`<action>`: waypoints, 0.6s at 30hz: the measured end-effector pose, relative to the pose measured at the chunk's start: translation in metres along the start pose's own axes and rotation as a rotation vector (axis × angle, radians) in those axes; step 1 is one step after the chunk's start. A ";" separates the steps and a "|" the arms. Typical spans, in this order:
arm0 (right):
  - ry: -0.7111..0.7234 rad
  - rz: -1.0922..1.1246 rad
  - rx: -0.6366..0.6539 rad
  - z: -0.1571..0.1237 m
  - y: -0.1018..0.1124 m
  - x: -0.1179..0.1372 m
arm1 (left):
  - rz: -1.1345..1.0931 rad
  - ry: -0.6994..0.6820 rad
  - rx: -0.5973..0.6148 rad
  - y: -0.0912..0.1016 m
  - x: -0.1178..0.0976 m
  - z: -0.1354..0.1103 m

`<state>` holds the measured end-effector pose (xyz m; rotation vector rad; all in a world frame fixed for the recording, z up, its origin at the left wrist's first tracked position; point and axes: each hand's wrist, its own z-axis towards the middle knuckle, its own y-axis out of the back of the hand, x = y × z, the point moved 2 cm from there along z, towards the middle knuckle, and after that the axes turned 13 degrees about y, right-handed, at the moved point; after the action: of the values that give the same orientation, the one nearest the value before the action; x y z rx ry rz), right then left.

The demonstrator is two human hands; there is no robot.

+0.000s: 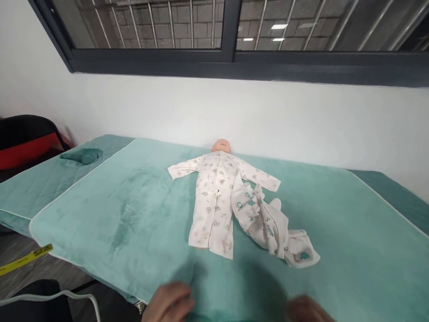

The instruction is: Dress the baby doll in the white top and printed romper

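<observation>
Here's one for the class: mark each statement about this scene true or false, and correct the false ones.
1. The doll lies with its head toward the wall. True.
2. The doll wears plain black. False: its outfit is white with small prints.
3. A crumpled printed cloth lies on the green cover. True.
4. That cloth is being gripped. False: the left hand and right hand are both apart from it.
5. Metal bars show through the window. True.
</observation>
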<state>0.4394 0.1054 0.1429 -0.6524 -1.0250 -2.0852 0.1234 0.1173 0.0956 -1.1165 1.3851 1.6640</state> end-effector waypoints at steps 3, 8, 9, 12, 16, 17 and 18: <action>0.178 0.012 0.137 0.069 -0.027 0.012 | -0.023 -0.408 -0.087 -0.025 -0.076 0.072; 0.087 -0.077 0.142 0.226 -0.110 0.015 | -0.111 -0.148 -0.101 -0.084 -0.149 0.236; 0.047 -0.129 0.183 0.254 -0.127 0.011 | -0.121 -0.099 -0.051 -0.095 -0.152 0.261; -0.085 -0.360 0.347 0.312 -0.168 -0.010 | -0.190 -0.002 0.077 -0.124 -0.144 0.313; -0.161 -0.506 0.510 0.335 -0.193 -0.041 | -0.125 -0.036 0.129 -0.147 -0.124 0.340; -0.156 -0.512 0.512 0.336 -0.194 -0.047 | -0.071 -0.062 0.126 -0.150 -0.120 0.342; -0.148 -0.512 0.510 0.336 -0.194 -0.053 | -0.015 -0.087 0.126 -0.152 -0.118 0.344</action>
<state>0.3639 0.4849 0.2038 -0.3026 -1.8819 -2.0661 0.2437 0.4857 0.1662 -0.9696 1.4016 1.5728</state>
